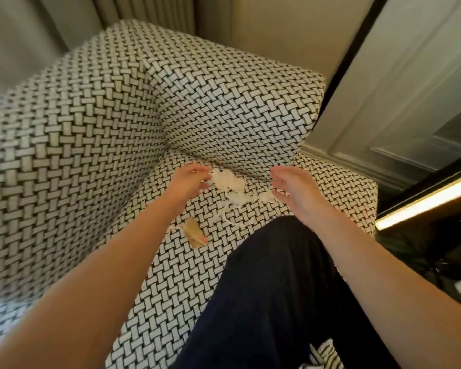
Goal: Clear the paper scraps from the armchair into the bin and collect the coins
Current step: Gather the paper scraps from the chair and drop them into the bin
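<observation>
White paper scraps [230,186] lie in a loose heap at the back of the armchair's seat [171,275], near the crease under the backrest. A tan scrap [194,233] lies closer to me on the seat. My left hand [189,179] reaches over the seat with relaxed fingers, its fingertips at the left edge of the white heap. My right hand [290,187] hovers open at the heap's right side, palm facing left. No coins and no bin are visible.
The armchair has a black-and-white woven pattern, with a high armrest [64,155] on the left and a backrest [232,102] behind. My dark-trousered knee [272,275] rests over the seat's front. A panelled wall [410,102] and a lit strip [423,201] lie to the right.
</observation>
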A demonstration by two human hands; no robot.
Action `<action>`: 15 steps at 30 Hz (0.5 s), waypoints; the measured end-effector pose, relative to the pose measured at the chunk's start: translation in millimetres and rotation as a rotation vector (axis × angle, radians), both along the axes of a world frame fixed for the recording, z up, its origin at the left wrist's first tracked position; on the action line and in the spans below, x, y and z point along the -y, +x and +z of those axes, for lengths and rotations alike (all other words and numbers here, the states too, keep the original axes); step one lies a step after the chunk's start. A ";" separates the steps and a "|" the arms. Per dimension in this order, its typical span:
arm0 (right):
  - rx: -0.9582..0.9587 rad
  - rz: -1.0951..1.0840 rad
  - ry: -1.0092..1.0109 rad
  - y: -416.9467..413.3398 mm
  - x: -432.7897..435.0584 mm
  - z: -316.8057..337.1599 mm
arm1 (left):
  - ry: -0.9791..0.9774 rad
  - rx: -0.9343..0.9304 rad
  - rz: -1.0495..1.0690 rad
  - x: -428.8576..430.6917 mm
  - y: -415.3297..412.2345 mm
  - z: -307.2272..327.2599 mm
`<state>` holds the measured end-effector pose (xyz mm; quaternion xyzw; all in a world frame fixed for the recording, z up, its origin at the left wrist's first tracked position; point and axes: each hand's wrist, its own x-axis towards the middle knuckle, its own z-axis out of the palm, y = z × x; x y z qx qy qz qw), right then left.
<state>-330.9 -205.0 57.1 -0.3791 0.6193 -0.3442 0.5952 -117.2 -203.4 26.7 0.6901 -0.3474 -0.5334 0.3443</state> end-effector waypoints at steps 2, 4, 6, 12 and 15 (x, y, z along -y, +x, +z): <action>-0.219 0.084 -0.039 7.9 6.4 -12.8 | 0.015 0.045 0.039 -6.0 12.2 -9.2; -0.406 0.177 -0.034 14.1 13.9 -30.8 | 0.032 0.093 0.051 -14.3 24.5 -16.4; -0.558 0.256 0.020 17.6 20.8 -50.7 | 0.052 0.146 0.060 -22.4 34.5 -21.5; -0.852 0.588 0.151 26.7 30.7 -80.5 | 0.018 0.287 -0.053 -44.4 41.2 -43.2; -0.940 0.815 0.027 35.5 28.1 -84.5 | 0.011 0.371 -0.105 -55.1 39.9 -58.6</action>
